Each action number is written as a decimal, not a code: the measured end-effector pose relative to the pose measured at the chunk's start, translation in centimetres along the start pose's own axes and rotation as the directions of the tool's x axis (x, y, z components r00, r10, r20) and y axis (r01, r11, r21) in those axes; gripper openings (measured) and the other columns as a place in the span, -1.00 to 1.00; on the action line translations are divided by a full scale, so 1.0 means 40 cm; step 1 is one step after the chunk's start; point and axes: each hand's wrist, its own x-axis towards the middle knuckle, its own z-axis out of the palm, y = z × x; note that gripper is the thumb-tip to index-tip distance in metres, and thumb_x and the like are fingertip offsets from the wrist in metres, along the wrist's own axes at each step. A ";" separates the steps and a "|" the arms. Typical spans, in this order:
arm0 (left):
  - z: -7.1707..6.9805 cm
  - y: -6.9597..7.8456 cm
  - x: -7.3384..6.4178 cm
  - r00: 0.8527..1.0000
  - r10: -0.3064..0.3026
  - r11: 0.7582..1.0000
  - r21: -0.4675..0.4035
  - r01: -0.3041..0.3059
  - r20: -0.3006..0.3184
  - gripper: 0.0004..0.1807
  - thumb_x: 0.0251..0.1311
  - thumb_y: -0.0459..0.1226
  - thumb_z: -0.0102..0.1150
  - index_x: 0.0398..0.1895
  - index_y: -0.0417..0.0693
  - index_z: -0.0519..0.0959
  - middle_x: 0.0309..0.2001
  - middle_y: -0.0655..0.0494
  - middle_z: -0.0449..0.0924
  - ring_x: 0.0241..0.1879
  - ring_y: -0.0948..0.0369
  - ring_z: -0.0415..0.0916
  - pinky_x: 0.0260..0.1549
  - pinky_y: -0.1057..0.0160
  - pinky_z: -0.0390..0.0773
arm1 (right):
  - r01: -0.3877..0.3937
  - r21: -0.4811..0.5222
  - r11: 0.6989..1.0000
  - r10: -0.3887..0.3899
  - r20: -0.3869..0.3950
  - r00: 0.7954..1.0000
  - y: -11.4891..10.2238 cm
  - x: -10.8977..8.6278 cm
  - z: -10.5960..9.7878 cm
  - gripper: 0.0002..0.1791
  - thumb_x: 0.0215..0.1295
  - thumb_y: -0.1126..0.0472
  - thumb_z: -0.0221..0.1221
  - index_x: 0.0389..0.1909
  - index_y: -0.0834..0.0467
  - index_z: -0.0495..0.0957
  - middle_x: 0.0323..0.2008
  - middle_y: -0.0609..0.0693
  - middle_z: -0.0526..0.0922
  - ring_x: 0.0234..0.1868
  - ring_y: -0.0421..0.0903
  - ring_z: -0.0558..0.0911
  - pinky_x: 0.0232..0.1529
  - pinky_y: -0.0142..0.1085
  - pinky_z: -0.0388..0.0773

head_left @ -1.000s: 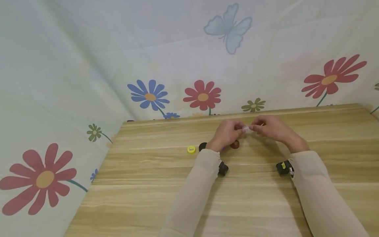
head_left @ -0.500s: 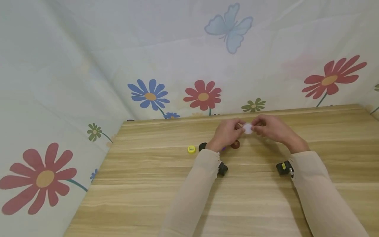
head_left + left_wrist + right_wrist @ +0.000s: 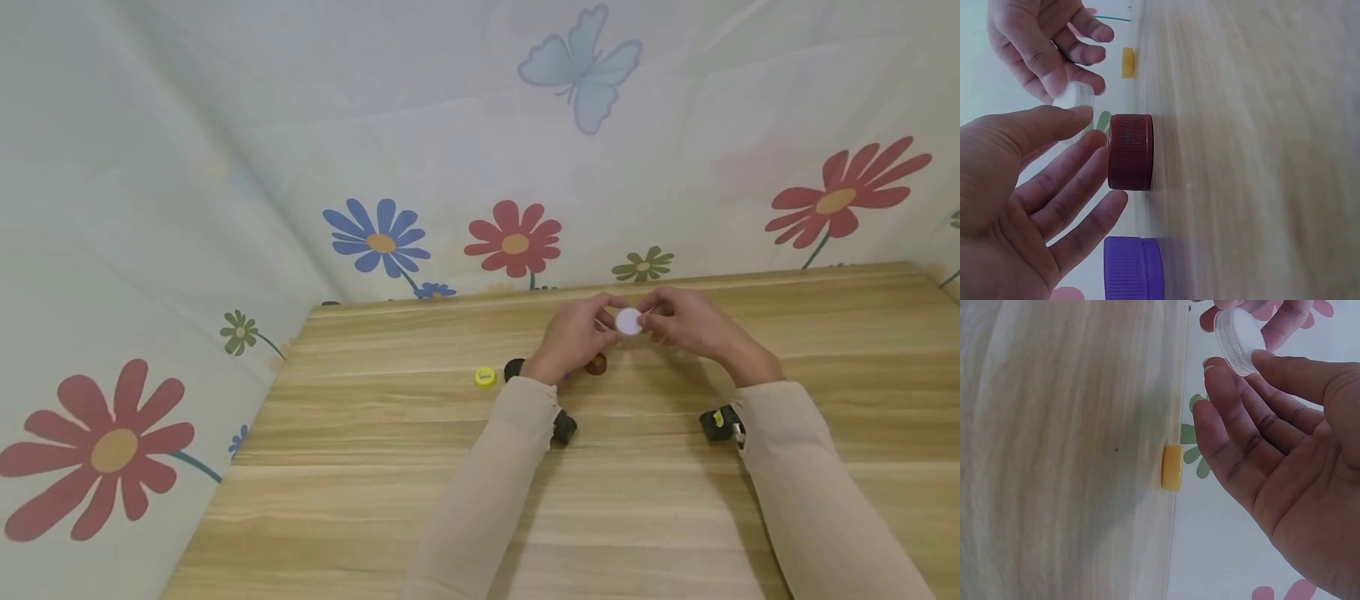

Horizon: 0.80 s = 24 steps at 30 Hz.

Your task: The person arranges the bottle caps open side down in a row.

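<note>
A white ribbed bottle cap [image 3: 628, 322] is held up between both hands over the far part of the table, its round flat face turned to the head camera. My left hand [image 3: 573, 335] pinches its left side; in the left wrist view the thumb lies on the white cap [image 3: 1074, 95], with the lower fingers spread. My right hand [image 3: 692, 322] pinches the right edge, and the right wrist view has the thumb tip against the white cap [image 3: 1241, 340]. Beneath the left hand stand a dark red cap [image 3: 1130, 152] and a purple cap [image 3: 1134, 269].
Left of the left wrist, a yellow cap [image 3: 485, 377] and a partly covered black cap [image 3: 513, 369] lie on the wooden table [image 3: 360, 467]. An orange-yellow cap [image 3: 1172, 467] sits near the right hand. A flowered cloth [image 3: 450, 125] hangs behind the table.
The white cap was seen nearly edge-on a second ago; it has been tilted so its round face shows. Both hands have risen very slightly and keep their grip.
</note>
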 end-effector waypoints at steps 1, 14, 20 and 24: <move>-0.001 0.001 0.000 1.000 0.002 1.000 0.002 -0.002 -0.002 -0.55 0.37 -0.29 0.44 0.30 0.02 0.64 -0.15 0.13 0.80 -0.20 0.36 0.68 -0.19 0.42 0.52 | 0.003 0.001 1.000 -0.003 -0.001 1.000 -0.001 0.000 -0.001 -0.72 0.59 0.32 0.15 0.12 0.46 0.52 -0.17 0.29 0.73 -0.24 0.12 0.75 -0.30 -0.18 0.66; -0.003 0.002 0.000 0.999 -0.008 1.000 0.000 0.008 0.038 -0.64 0.36 -0.30 0.45 0.19 -0.03 0.69 -0.19 0.16 0.78 -0.33 0.43 0.65 -0.22 0.43 0.52 | 0.012 -0.019 1.000 -0.011 0.039 0.999 -0.004 -0.006 -0.005 -0.66 0.48 0.30 0.30 0.14 0.41 0.56 -0.15 0.20 0.75 -0.18 0.07 0.72 -0.23 -0.18 0.62; -0.001 0.006 -0.003 0.998 -0.038 0.998 -0.039 0.040 0.054 -0.73 0.33 -0.29 0.48 0.07 -0.03 0.74 -0.08 0.17 0.77 -0.38 0.46 0.67 -0.29 0.46 0.57 | 0.050 -0.067 0.996 -0.047 0.045 0.998 0.003 -0.008 -0.005 -0.64 0.38 0.33 0.39 0.10 0.39 0.61 -0.11 0.20 0.75 -0.08 0.11 0.69 -0.19 -0.14 0.60; -0.001 0.008 -0.004 0.997 -0.044 0.997 -0.055 0.048 0.063 -0.74 0.32 -0.29 0.49 0.04 -0.06 0.75 -0.12 0.16 0.76 -0.44 0.42 0.67 -0.30 0.45 0.57 | 0.071 -0.065 0.995 -0.068 0.047 0.997 0.008 -0.006 -0.004 -0.66 0.34 0.36 0.41 0.07 0.39 0.63 -0.13 0.19 0.76 -0.06 0.14 0.70 -0.18 -0.14 0.62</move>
